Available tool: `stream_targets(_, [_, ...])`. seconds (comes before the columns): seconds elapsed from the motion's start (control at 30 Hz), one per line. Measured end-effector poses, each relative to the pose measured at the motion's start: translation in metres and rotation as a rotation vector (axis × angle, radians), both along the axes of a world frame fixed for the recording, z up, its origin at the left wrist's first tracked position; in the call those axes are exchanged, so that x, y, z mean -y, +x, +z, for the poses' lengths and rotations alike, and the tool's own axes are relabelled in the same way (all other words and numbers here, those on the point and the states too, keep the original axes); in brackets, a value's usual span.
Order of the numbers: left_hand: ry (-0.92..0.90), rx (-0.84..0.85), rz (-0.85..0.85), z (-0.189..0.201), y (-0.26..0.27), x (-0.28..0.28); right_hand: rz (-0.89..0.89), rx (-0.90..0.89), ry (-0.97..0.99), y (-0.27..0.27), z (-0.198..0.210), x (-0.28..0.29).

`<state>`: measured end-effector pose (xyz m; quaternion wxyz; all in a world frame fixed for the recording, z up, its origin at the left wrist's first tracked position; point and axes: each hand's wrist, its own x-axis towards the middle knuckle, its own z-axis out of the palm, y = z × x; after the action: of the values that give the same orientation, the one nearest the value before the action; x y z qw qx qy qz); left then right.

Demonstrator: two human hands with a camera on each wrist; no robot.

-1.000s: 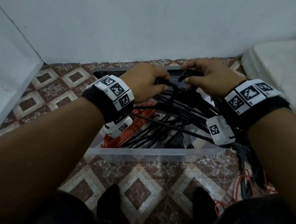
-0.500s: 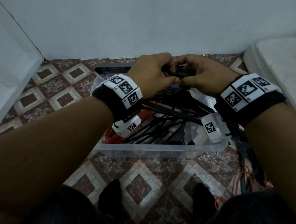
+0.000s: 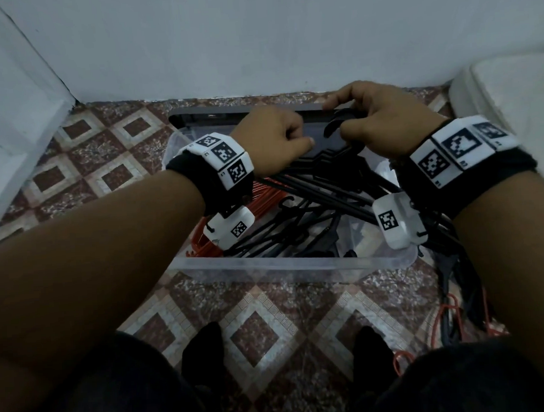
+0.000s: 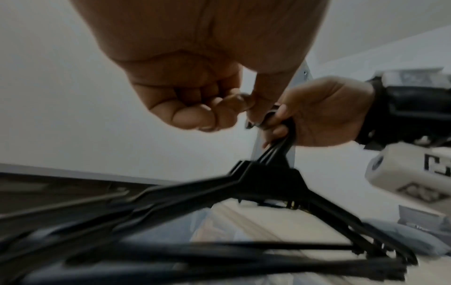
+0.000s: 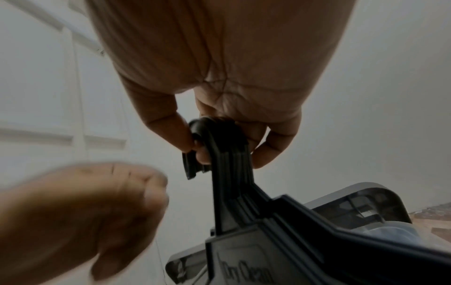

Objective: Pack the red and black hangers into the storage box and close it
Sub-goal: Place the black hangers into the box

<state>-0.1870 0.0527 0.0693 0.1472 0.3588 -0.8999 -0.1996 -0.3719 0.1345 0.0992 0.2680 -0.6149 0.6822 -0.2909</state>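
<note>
Right hand grip: the right hand (image 5: 234, 108) has thumb and fingers curled round the hooks of a stack of black hangers (image 4: 266, 183), holding them just above the far edge of the storage box (image 3: 294, 266).
Left hand grip: the left hand (image 3: 269, 139) is curled into a loose fist just beside the right one; its thumb tip reaches toward the hooks, but whether it actually pinches them cannot be told from any view.
Held stack: several black hangers lie flush together, necks aligned, shoulders sloping down toward the box's near-right corner; raised lettering shows on the centre plate in the right wrist view.
Box contents: more black hangers lie criss-crossed in the clear box, with red hangers (image 3: 233, 214) bunched along its left side.
Lid: a dark grey lid (image 3: 228, 113) lies flat on the floor just behind the box's far edge, off the box.
Outside the box: black and red hangers (image 3: 452, 309) lie heaped on the floor off the box's right edge.
Floor: patterned tile floor (image 3: 104, 158), with a white wall (image 3: 255, 39) behind.
</note>
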Motion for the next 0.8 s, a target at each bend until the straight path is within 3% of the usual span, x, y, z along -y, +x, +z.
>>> stream_targets(0.17, [0.224,0.396,-0.097,-0.051,0.001,0.011,-0.061,-0.062,-0.025,-0.014,0.006,-0.002])
stream_targets(0.27, [0.191,0.643,-0.120,-0.097,-0.010,0.014,-0.089,-0.083,-0.048,-0.018,0.003,-0.002])
stream_targets(0.4, [0.202,0.825,-0.141,-0.145,-0.036,0.036,-0.169,-0.102,-0.131,-0.027,-0.004,0.003])
stream_targets(0.47, [0.183,0.884,-0.151,-0.162,-0.051,0.045,-0.196,-0.088,-0.161,-0.031,-0.008,0.007])
stream_targets(0.67, [0.205,0.876,-0.391,-0.209,-0.108,0.049,-0.243,-0.060,-0.221,-0.047,-0.016,0.016])
stream_targets(0.8, [0.228,0.916,-0.390,-0.229,-0.119,0.041,-0.273,-0.066,-0.228,-0.053,-0.021,0.018])
